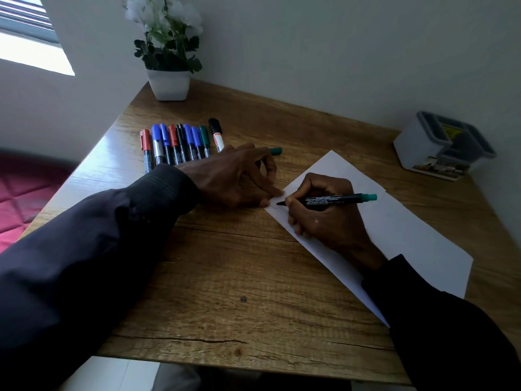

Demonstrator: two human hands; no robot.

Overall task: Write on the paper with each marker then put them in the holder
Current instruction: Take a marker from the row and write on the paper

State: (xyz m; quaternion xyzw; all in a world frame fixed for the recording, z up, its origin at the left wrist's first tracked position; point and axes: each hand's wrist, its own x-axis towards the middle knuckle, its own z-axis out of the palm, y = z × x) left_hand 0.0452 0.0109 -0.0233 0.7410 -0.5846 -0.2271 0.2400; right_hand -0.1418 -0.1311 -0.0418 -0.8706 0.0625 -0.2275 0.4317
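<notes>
A: Well, the right hand [324, 218] grips the uncapped green marker [332, 199], tip on the near corner of the paper [408, 235]. The left hand [234, 179] holds nothing I can see, fingertips [277, 192] pinning the sheet's edge.

B: If that pin lifts, I'd expect the sheet to skid and smear.

A: The green cap [275, 150] lies loose behind the left hand (easy to knock away). Nine capped markers [180, 142] wait beside it; the holder [442, 145] sits well apart, far right.

B: A long reach, then.

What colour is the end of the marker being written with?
Teal green, on the marker in the right hand; the head view shows it.
</notes>
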